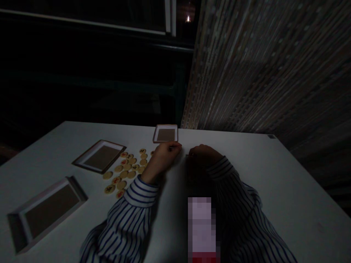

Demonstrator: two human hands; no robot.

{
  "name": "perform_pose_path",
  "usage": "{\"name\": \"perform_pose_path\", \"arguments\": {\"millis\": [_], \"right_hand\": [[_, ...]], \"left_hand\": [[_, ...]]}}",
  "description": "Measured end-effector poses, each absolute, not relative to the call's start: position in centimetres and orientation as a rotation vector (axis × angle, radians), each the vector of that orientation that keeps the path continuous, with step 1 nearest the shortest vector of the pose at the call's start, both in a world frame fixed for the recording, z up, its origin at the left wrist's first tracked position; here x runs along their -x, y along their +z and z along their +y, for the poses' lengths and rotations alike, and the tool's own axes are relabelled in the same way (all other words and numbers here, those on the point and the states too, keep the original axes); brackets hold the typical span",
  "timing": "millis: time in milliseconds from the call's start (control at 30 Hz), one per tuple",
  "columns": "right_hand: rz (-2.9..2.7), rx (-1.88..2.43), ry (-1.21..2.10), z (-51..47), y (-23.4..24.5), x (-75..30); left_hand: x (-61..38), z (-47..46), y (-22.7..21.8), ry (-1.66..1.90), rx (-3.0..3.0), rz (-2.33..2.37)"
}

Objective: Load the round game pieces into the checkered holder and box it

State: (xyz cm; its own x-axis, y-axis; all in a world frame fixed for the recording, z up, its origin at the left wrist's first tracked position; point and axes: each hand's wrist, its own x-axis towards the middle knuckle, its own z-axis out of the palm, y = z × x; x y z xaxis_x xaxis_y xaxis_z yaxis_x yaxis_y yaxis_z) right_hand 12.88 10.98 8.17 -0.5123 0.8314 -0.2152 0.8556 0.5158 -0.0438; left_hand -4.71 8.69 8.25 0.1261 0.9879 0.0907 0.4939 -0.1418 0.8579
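Looking down at the white bench [260,157], you see two bare hands in striped sleeves [141,191], close together but not touching. The left hand [166,153] has its fingers curled in, and I cannot tell if its grip has anything inside. The right hand [207,155] is bent in too. A small pale edge [188,155] shows by its fingertips, but it is too dark to tell what it is, or if that grip is closed on it.

The round pieces [127,166] lie flat in a loose bunch beside the left wrist, and the left arm may hide some. Some have red or black marks, and others look plain. They look like wood, so I think each one is light, hard and not easy to break. The best place to hold one is by its round side, with thumb and finger. The tops look smooth and may slip.

The small tray [166,135] sits just past the left hand. The middle tray [102,156] and the near tray [52,210] are off to the left. They look light and stiff, so pinch them by the rim.
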Motion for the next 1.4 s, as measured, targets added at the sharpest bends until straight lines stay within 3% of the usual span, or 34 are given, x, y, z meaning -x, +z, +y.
{"name": "perform_pose_path", "arguments": {"millis": [567,1400], "right_hand": [[2.596,-1.466,-0.23,11.2,8.0,-13.3],[2.75,-1.687,-0.025,9.2,13.4,-16.0]], "left_hand": [[4.8,8.6,8.5,0.925,-1.766,1.445],[4.7,7.9,9.8,1.082,-1.657,1.334]]}}
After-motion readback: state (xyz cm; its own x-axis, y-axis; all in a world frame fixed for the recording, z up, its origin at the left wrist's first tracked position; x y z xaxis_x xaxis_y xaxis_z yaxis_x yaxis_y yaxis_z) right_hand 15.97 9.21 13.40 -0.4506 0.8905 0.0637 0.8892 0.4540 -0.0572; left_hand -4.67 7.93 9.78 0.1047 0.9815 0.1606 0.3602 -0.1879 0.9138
